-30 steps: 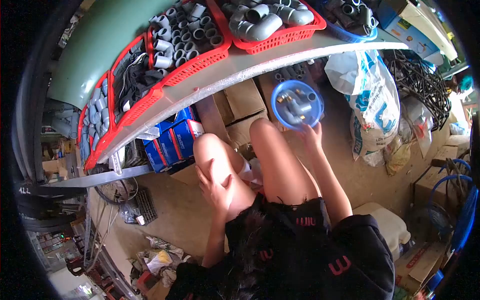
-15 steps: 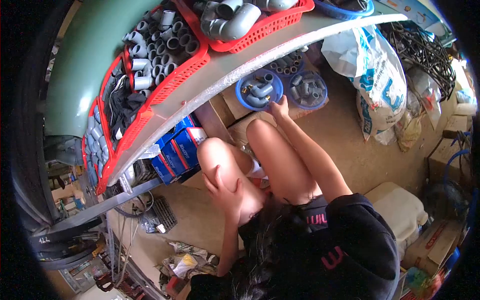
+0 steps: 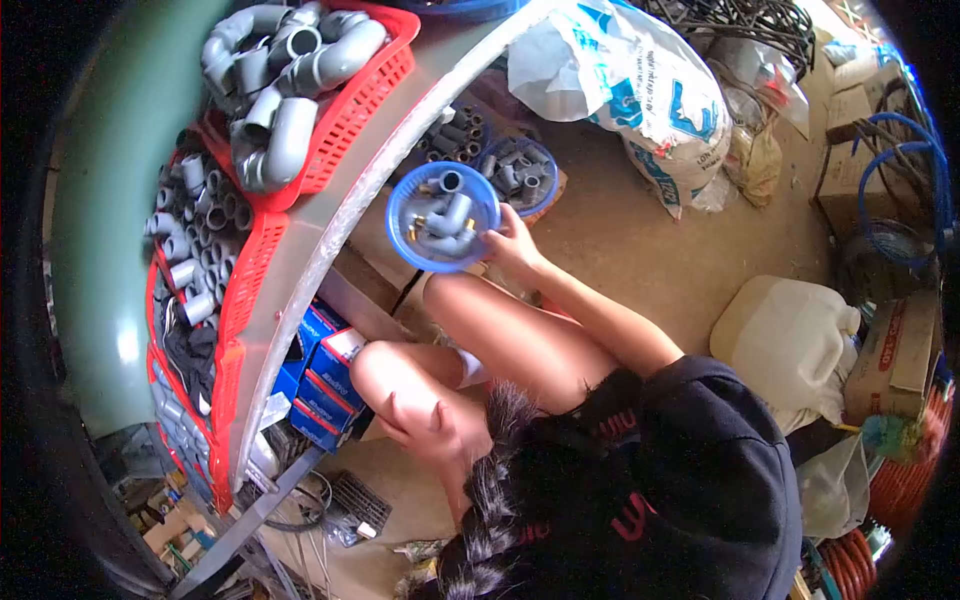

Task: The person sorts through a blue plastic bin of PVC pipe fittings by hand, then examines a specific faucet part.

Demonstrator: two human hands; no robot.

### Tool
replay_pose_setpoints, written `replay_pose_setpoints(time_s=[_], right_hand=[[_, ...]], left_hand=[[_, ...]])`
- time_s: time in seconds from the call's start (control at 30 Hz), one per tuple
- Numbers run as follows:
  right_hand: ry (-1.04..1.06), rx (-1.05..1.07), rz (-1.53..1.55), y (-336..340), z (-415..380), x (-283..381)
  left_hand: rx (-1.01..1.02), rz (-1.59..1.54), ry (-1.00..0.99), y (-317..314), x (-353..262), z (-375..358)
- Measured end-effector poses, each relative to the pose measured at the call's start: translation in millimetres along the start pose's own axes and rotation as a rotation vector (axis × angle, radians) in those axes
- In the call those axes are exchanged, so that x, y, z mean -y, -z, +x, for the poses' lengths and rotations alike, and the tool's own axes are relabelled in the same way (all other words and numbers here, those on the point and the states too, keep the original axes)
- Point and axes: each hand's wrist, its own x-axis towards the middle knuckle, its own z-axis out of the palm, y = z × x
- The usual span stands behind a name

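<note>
My right hand (image 3: 512, 245) grips the rim of a round blue basket (image 3: 405, 248), held up above my knee. Inside it lie several grey pipe elbows (image 3: 455, 218), some with brass-coloured ends. My left hand (image 3: 440, 432) rests on my other leg, somewhat blurred, its fingers apart and nothing in it. Just beyond the held basket are another blue basket (image 3: 551, 192) of short grey fittings and one with dark, ring-ended fittings (image 3: 455, 135).
To the left, red baskets (image 3: 345, 140) of grey pipe fittings stand on a raised surface. Blue boxes (image 3: 325, 395) are stacked beneath its edge. A white sack (image 3: 665, 120) stands at the back, and a pale jerrycan (image 3: 780, 335) is on the right.
My right hand has lifted the blue basket of elbows off the spot among the other baskets and brought it nearer. The view has turned to the right.
</note>
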Motion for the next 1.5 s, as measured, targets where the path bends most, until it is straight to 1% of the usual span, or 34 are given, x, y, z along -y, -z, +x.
replay_pose_setpoints(time_s=[0.03, 0.1, 0.17, 0.23, 0.27, 0.3, 0.33, 0.37, 0.43, 0.5, 0.57, 0.63, 0.73, 0.83, 0.87, 0.9, 0.93, 0.97, 1.0, 1.1, 1.13, 1.23, 1.27, 1.33, 1.37, 1.4, 1.5], right_hand=[[-0.026, -0.015, 0.033, 12.7, -19.0, 19.2], [-0.049, -0.011, 0.015, 57.8, -44.4, 32.6], [-0.125, -0.071, -0.021, 100.0, -76.8, 66.1], [-0.015, -0.105, -0.055, 163.0, -88.6, 58.3], [-0.043, -0.170, -0.053, 190.1, -92.1, 59.2], [-0.070, -0.235, -0.052, 215.1, -94.1, 61.0], [-0.044, -0.281, -0.047, 239.5, -92.2, 61.8], [-0.019, -0.326, -0.042, 261.7, -85.9, 62.1], [0.005, -0.508, -0.082, 299.8, -55.6, 65.4], [0.138, -0.663, -0.102, 325.0, -9.9, 74.0], [0.369, -0.806, -0.313, 387.0, 62.8, 53.7], [0.521, -0.810, -0.085, 385.9, 107.1, 76.3], [0.334, -0.981, 0.264, 352.8, 151.3, 126.4], [0.365, -0.913, 0.420, 320.4, 167.1, 165.9], [0.386, -0.964, 0.329, 312.1, 169.7, 173.0], [0.412, -0.933, 0.391, 314.8, 176.9, 173.1], [0.305, -0.825, 0.458, 323.2, 184.1, 172.0], [0.199, -0.715, 0.518, 347.3, 198.6, 161.0], [0.065, -0.611, 0.666, 381.4, 227.9, 142.3], [-0.140, -0.462, 0.523, 356.3, 207.7, 158.2], [-0.132, -0.540, 0.430, 349.4, 202.0, 155.8], [-0.118, -0.533, 0.462, 329.5, 173.5, 167.2], [-0.097, -0.514, 0.388, 338.8, 175.3, 159.1], [-0.122, -0.583, 0.433, 363.7, 194.4, 140.9], [-0.138, -0.615, 0.455, 363.8, 195.7, 141.7], [-0.162, -0.586, 0.454, 354.4, 183.2, 151.7], [-0.128, -0.555, 0.320, 341.5, 173.8, 149.8]], left_hand=[[0.017, 0.004, -0.007, 2.1, 1.6, -0.9], [0.049, 0.015, -0.019, 7.8, -2.2, 0.9], [0.090, 0.017, 0.038, 13.5, -18.0, 4.3], [0.119, 0.078, 0.061, 15.5, -22.2, 4.8], [0.100, 0.002, 0.074, 13.9, -25.6, 5.2], [0.111, 0.031, 0.088, 12.6, -26.3, 5.5], [0.122, 0.059, 0.102, 12.2, -25.6, 5.9], [0.132, 0.088, 0.117, 10.5, -27.0, 6.7], [0.144, 0.134, 0.153, 10.1, -38.5, 9.8], [0.156, 0.193, 0.215, 7.7, -42.0, 12.5], [0.135, 0.287, 0.144, 5.6, -38.7, 11.1], [0.131, 0.338, 0.108, 6.0, -35.9, 12.6], [0.147, 0.349, 0.129, 8.4, -40.1, 11.9], [0.140, 0.325, 0.143, 10.5, -51.2, 14.4], [0.145, 0.308, 0.135, 12.5, -51.0, 14.8], [0.147, 0.289, 0.125, 13.7, -50.5, 15.1], [0.122, 0.312, 0.119, 12.7, -49.4, 14.1], [0.100, 0.333, 0.113, 10.2, -48.0, 11.2], [0.081, 0.352, 0.106, 7.6, -48.1, 9.2], [0.190, 0.404, 0.212, 11.6, -45.9, 13.9], [0.180, 0.408, 0.186, 11.7, -44.4, 13.5], [0.148, 0.395, 0.144, 11.7, -40.9, 12.6], [0.145, 0.371, 0.148, 12.4, -41.0, 12.8], [0.148, 0.363, 0.159, 13.9, -47.0, 12.4], [0.153, 0.384, 0.167, 16.8, -54.6, 12.7], [0.159, 0.405, 0.175, 18.7, -58.4, 11.8], [0.109, 0.336, 0.079, 8.8, -29.6, 6.3]])
